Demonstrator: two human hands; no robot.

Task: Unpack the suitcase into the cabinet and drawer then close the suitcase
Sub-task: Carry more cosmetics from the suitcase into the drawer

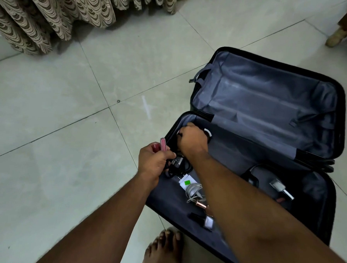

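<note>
A black suitcase lies open on the tiled floor, its grey-lined far half bare. My left hand holds a pink lip-gloss tube together with a black charger and cable at the near half's left edge. My right hand is curled round a small item with a white ring near the hinge; what it is I cannot tell. Loose in the near half lie a white charger with cable, a rose-gold tube, a black bottle and a silver-capped bottle.
Patterned beige curtains hang to the floor at the back left. A wooden furniture leg stands at the top right. My bare foot is planted just in front of the suitcase. Pale floor tiles stretch to the left.
</note>
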